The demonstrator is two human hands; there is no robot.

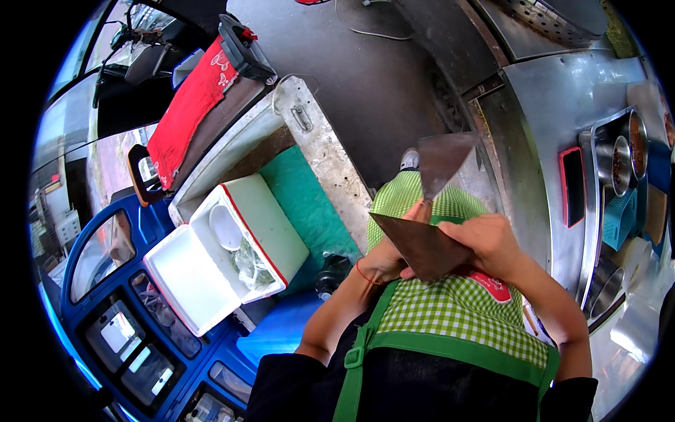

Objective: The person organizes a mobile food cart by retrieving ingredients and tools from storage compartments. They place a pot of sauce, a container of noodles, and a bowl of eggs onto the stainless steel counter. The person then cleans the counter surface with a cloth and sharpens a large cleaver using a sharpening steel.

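Both my hands are together in front of my green checked apron [450,316]. My right hand [491,243] is closed on a flat, dark metal scraper [420,245] with a wide blade. My left hand [387,259] is partly hidden behind that blade, with one finger showing above it. That finger lies at the narrow end of a second metal scraper [446,160], whose blade fans out away from me and looks blurred. The left hand appears closed around this scraper's handle, which is mostly covered.
An open white foam box [264,221] with plastic bags inside stands on my left, by a blue vehicle door [133,281]. On the right, a steel counter [538,126] bears a red-edged phone [573,186], metal bowls [619,165] and a teal basket [619,218]. Red cloth [193,112] lies at the far left.
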